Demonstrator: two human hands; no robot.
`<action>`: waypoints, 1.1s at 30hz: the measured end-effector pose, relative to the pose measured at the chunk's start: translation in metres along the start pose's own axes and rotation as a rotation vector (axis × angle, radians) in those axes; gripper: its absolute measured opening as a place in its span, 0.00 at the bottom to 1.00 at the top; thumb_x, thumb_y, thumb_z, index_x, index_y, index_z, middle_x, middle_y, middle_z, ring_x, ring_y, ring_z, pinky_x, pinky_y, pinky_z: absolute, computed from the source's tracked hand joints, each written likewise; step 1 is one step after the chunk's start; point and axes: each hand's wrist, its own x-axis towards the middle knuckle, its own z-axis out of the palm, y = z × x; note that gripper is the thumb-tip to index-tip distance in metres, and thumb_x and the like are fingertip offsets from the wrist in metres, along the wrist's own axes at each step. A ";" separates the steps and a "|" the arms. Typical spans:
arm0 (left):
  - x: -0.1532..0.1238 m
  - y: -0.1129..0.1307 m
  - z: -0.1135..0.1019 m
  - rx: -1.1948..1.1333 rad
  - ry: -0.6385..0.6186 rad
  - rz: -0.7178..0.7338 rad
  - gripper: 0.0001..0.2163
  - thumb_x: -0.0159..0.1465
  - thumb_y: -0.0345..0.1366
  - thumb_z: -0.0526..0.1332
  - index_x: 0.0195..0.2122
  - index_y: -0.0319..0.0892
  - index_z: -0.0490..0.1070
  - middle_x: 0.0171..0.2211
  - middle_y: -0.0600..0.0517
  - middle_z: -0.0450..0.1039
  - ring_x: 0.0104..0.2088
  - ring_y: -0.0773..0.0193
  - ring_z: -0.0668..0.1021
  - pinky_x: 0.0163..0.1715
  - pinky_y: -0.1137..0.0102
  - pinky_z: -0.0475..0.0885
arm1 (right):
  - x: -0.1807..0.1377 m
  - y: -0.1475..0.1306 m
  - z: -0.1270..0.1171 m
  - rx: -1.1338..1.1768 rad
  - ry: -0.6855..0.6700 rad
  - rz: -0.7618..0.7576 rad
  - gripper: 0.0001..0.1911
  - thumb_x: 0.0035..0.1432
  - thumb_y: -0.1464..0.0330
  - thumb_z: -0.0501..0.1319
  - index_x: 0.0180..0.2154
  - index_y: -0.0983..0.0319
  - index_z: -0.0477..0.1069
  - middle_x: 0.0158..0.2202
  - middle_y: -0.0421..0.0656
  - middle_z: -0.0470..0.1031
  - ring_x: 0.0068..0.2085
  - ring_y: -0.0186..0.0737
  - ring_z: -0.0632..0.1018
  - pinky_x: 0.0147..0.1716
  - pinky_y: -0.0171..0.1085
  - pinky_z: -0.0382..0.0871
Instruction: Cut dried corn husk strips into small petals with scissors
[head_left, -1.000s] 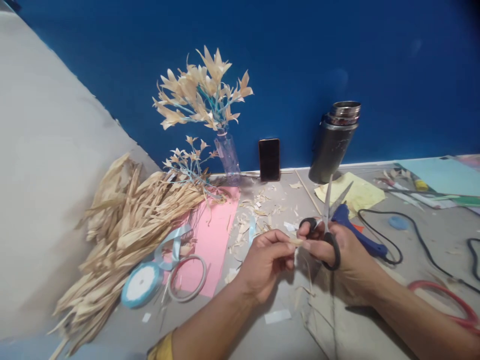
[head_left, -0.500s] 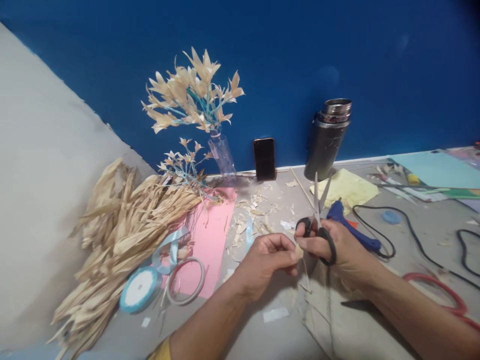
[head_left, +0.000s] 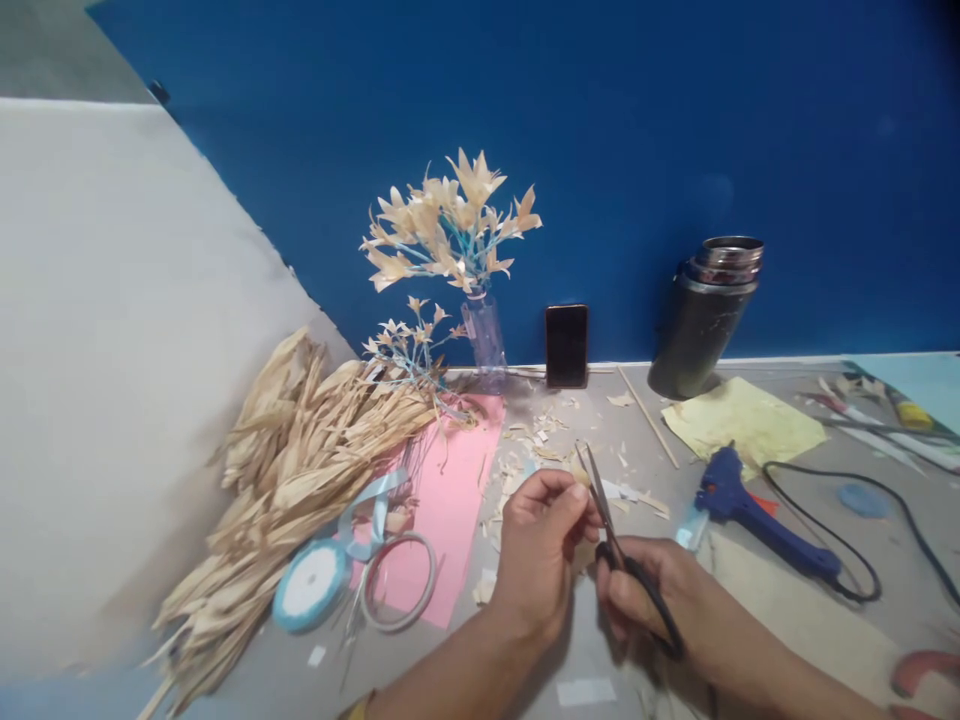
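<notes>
Well forward of the desk's (head_left: pixel 285 690) back edge, the left hand's (head_left: pixel 536 545) fingers pinch a small pale husk piece; the right hand (head_left: pixel 652 595) grips black-handled metal scissors (head_left: pixel 601 502) beside it. Trimming seems unfinished; cream husk flowers (head_left: pixel 450 225) look complete, the tan dried-husk bundle (head_left: pixel 300 500) mostly unused.

Upper limbs of the person, head view. The left hand (head_left: pixel 541 550) is bare, with a rounded thumb tip; its bare left forearm (head_left: pixel 465 665) narrows toward the wrist and ends, at the lower border, in a mustard-yellow sleeve (head_left: pixel 355 711), of which only a small edge shows, too little to tell the fabric. The right hand (head_left: pixel 664 595) is likewise bare, its fingers partly hidden; the right forearm (head_left: pixel 784 660) is uncovered as far as visible.
</notes>
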 end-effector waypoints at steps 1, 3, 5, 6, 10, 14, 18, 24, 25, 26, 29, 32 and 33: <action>0.000 0.000 0.000 -0.003 0.004 -0.003 0.09 0.55 0.34 0.70 0.29 0.39 0.70 0.23 0.54 0.72 0.23 0.71 0.72 0.27 0.75 0.66 | 0.001 0.002 0.000 0.006 0.004 0.005 0.34 0.48 0.35 0.59 0.25 0.62 0.63 0.22 0.40 0.68 0.23 0.34 0.67 0.23 0.34 0.59; 0.000 0.000 0.000 0.000 0.008 -0.008 0.09 0.54 0.34 0.71 0.29 0.39 0.70 0.23 0.54 0.73 0.23 0.71 0.72 0.27 0.75 0.66 | 0.001 0.003 0.001 0.025 0.016 0.012 0.33 0.49 0.36 0.60 0.26 0.61 0.63 0.22 0.39 0.66 0.23 0.33 0.65 0.23 0.33 0.58; 0.000 0.000 -0.001 0.011 0.005 -0.012 0.09 0.54 0.34 0.70 0.28 0.39 0.71 0.22 0.54 0.72 0.22 0.71 0.72 0.27 0.75 0.67 | 0.002 0.003 0.002 0.040 0.035 0.019 0.32 0.50 0.38 0.61 0.26 0.61 0.61 0.22 0.37 0.63 0.23 0.32 0.63 0.23 0.33 0.57; 0.000 0.000 -0.001 0.017 0.002 -0.013 0.08 0.54 0.34 0.70 0.28 0.39 0.71 0.22 0.54 0.72 0.22 0.71 0.72 0.27 0.75 0.66 | 0.002 0.003 0.002 0.041 0.044 0.026 0.31 0.50 0.39 0.62 0.26 0.60 0.60 0.21 0.36 0.61 0.23 0.31 0.61 0.22 0.33 0.56; 0.000 0.000 -0.002 0.033 0.006 -0.004 0.08 0.55 0.33 0.69 0.26 0.39 0.70 0.21 0.54 0.72 0.22 0.71 0.72 0.26 0.75 0.66 | 0.002 -0.001 0.003 0.015 0.086 0.059 0.30 0.47 0.42 0.66 0.23 0.58 0.56 0.20 0.32 0.54 0.22 0.29 0.57 0.20 0.32 0.52; 0.000 -0.001 -0.002 0.049 0.006 0.003 0.08 0.54 0.34 0.70 0.26 0.39 0.70 0.22 0.53 0.72 0.23 0.70 0.72 0.27 0.74 0.67 | 0.002 -0.003 0.004 -0.008 0.108 0.052 0.29 0.48 0.44 0.66 0.22 0.59 0.57 0.19 0.32 0.55 0.21 0.30 0.59 0.21 0.32 0.56; 0.000 -0.002 -0.002 0.047 0.009 0.003 0.09 0.54 0.34 0.70 0.26 0.39 0.70 0.22 0.53 0.72 0.23 0.70 0.72 0.27 0.74 0.67 | 0.001 -0.002 0.004 0.001 0.121 0.094 0.27 0.47 0.45 0.66 0.22 0.59 0.58 0.18 0.33 0.58 0.20 0.31 0.62 0.20 0.32 0.59; 0.000 -0.002 -0.002 0.001 -0.004 -0.024 0.08 0.54 0.33 0.70 0.26 0.39 0.70 0.22 0.54 0.72 0.23 0.70 0.72 0.28 0.74 0.67 | 0.000 -0.001 0.003 0.008 0.101 0.079 0.26 0.50 0.47 0.65 0.23 0.60 0.61 0.19 0.35 0.63 0.21 0.32 0.65 0.21 0.32 0.61; 0.000 -0.002 -0.002 0.003 -0.005 -0.026 0.08 0.54 0.33 0.69 0.25 0.39 0.70 0.22 0.53 0.72 0.23 0.70 0.72 0.28 0.74 0.66 | 0.000 0.000 0.002 0.007 0.097 0.072 0.25 0.51 0.47 0.65 0.23 0.60 0.61 0.19 0.35 0.62 0.22 0.32 0.65 0.21 0.32 0.61; 0.000 -0.002 -0.002 0.007 -0.006 -0.027 0.08 0.54 0.33 0.69 0.25 0.39 0.70 0.22 0.53 0.72 0.23 0.70 0.72 0.28 0.74 0.67 | 0.000 0.001 0.002 0.008 0.094 0.068 0.25 0.51 0.47 0.65 0.24 0.60 0.61 0.20 0.35 0.62 0.22 0.32 0.65 0.22 0.32 0.61; 0.000 -0.001 -0.002 0.023 -0.005 -0.021 0.07 0.54 0.33 0.68 0.25 0.39 0.70 0.22 0.53 0.72 0.23 0.69 0.72 0.28 0.73 0.67 | 0.000 0.003 0.002 0.018 0.089 0.069 0.25 0.51 0.48 0.65 0.23 0.60 0.60 0.19 0.34 0.62 0.21 0.31 0.65 0.21 0.32 0.60; 0.000 0.001 -0.001 0.037 0.002 -0.019 0.07 0.54 0.32 0.68 0.25 0.39 0.70 0.22 0.53 0.72 0.23 0.69 0.72 0.28 0.73 0.66 | 0.000 0.002 0.003 0.015 0.099 0.079 0.25 0.50 0.48 0.66 0.22 0.60 0.60 0.18 0.34 0.62 0.21 0.31 0.65 0.20 0.32 0.60; 0.000 0.001 -0.001 0.039 0.006 -0.021 0.07 0.54 0.32 0.68 0.25 0.40 0.70 0.22 0.53 0.72 0.23 0.69 0.72 0.28 0.73 0.66 | 0.000 0.002 0.003 0.016 0.105 0.088 0.26 0.50 0.48 0.66 0.22 0.59 0.60 0.18 0.34 0.62 0.20 0.31 0.65 0.20 0.31 0.60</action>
